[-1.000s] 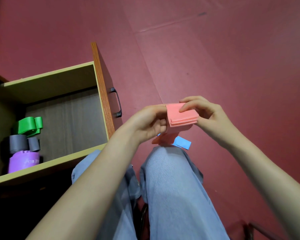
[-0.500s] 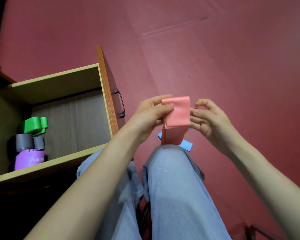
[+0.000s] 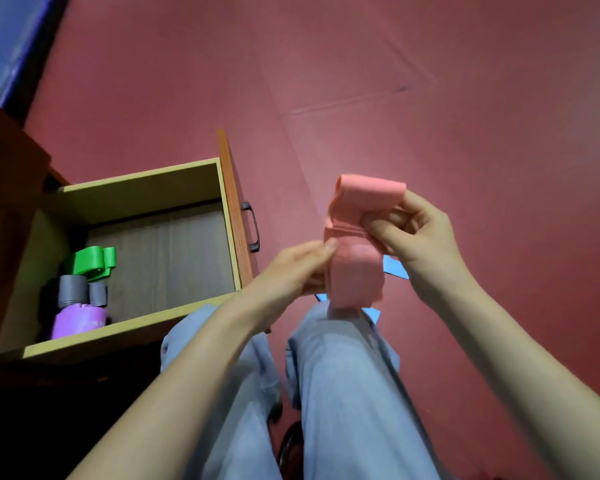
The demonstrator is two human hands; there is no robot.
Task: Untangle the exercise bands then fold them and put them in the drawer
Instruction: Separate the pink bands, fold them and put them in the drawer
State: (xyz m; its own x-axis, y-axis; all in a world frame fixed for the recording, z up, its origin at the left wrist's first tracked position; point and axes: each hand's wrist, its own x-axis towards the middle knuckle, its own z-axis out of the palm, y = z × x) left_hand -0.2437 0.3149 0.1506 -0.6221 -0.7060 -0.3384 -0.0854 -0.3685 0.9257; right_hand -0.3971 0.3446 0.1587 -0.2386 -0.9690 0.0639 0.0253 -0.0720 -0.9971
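**Pink band in both hands, loosely looped**

The flat, matte pink rubber exercise band (image 3: 357, 271) hangs in soft loops above the knees. The right hand (image 3: 416, 237) pinches its gathered middle. The left hand (image 3: 291, 268) grips the lower loop's edge, apparently by the fingertips. The open wooden drawer (image 3: 136, 181) on the left holds a folded green band (image 3: 90, 259), a rolled grey band (image 3: 71, 289) and a purple band (image 3: 77, 320).

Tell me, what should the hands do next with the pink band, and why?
Probably fold the loose top loop down flat onto the rest. The pink band puffs up above the right hand, which pinches its middle; the left hand holds the lower part.
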